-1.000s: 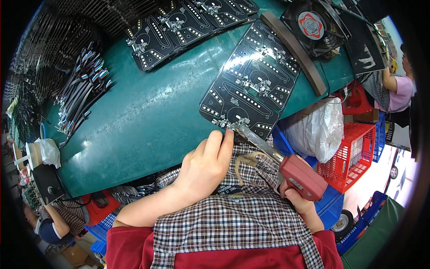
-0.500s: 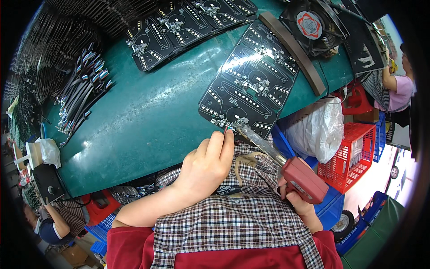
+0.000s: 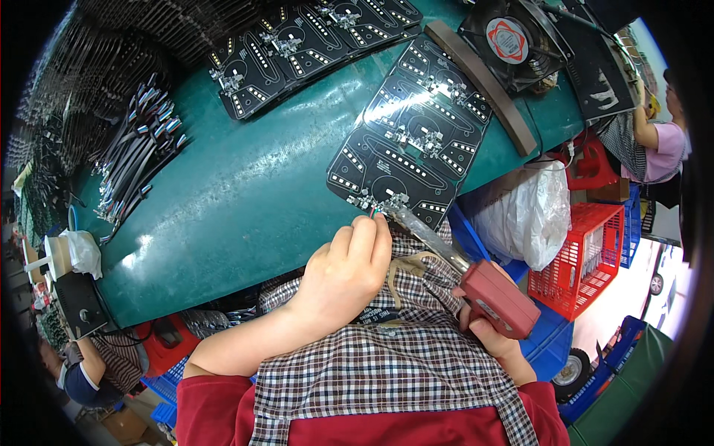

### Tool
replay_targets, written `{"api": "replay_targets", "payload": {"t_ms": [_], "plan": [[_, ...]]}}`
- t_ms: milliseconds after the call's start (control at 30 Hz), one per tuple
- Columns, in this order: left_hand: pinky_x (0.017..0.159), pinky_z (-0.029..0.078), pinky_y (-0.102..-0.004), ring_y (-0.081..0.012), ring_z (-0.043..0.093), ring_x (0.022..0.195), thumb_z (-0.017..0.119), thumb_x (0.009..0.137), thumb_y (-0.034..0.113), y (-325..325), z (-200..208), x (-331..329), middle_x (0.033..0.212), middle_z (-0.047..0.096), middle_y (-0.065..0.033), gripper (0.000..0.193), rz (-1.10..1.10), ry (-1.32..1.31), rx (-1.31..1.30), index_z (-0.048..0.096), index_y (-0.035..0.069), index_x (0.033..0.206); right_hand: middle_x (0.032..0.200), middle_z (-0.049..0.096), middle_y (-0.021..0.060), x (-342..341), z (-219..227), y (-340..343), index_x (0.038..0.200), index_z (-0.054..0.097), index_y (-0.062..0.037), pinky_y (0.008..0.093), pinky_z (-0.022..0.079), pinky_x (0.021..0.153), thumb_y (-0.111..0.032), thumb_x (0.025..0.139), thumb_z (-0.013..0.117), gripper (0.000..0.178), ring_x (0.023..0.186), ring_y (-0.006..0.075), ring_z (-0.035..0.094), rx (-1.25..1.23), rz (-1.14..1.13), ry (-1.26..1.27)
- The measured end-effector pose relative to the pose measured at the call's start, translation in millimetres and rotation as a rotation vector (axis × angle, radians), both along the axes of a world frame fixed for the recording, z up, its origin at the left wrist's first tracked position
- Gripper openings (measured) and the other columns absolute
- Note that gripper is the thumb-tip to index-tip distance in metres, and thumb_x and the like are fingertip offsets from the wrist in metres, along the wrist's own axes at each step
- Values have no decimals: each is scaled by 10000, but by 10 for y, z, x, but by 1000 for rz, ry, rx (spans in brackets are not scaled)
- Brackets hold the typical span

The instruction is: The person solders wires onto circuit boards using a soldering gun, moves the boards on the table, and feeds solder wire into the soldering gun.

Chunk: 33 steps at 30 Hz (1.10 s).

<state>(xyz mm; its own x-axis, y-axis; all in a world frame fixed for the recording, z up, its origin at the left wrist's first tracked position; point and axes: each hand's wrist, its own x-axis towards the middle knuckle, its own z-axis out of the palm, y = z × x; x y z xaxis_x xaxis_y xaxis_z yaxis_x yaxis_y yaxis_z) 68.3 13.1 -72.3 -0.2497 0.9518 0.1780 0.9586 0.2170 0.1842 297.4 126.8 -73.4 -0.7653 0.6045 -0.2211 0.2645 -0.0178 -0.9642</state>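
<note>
The left hand [image 3: 348, 264] is closed to a pinch, thumb and forefinger together on thin wires [image 3: 374, 212] at the near edge of the board [image 3: 401, 165]; the right hand [image 3: 492, 336], partly hidden by the tool, is curled round the red handle of the soldering gun [image 3: 500, 299]; its metal shaft slants up to the same edge, the tip just beside the wires; whether it touches them is too small to tell. The board lies flat on the green table [image 3: 223, 201]; left of it sit bundled cables [image 3: 137, 160]; beyond, more boards [image 3: 286, 56] and, right, a fan [image 3: 513, 44].
</note>
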Motion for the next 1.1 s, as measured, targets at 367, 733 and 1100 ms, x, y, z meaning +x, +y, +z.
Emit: {"api": "replay_targets", "payload": {"t_ms": [367,733,1100], "plan": [[498,456,-267,-168,536,628,628,696,30,-4,-65,13,768,472,-53,314,44,-75,125,618,3,1009,889,668,91,63,-44,42,1291,367,106,229,483,665,-185,735,745,733,688,99,601,-87,27,69],[478,428,-269,-160,509,590,683,684,21,-7,-214,20,740,482,-42,282,84,-214,272,635,14,962,818,644,79,85,-90,-6,1290,374,100,234,486,650,-190,735,747,729,674,119,608,-134,-20,105],[472,426,-245,-150,498,613,603,638,29,27,-119,60,768,469,-59,357,26,36,171,625,-18,991,880,659,89,73,-187,166,1236,454,93,259,493,663,-212,693,753,690,702,150,641,614,273,62]]}}
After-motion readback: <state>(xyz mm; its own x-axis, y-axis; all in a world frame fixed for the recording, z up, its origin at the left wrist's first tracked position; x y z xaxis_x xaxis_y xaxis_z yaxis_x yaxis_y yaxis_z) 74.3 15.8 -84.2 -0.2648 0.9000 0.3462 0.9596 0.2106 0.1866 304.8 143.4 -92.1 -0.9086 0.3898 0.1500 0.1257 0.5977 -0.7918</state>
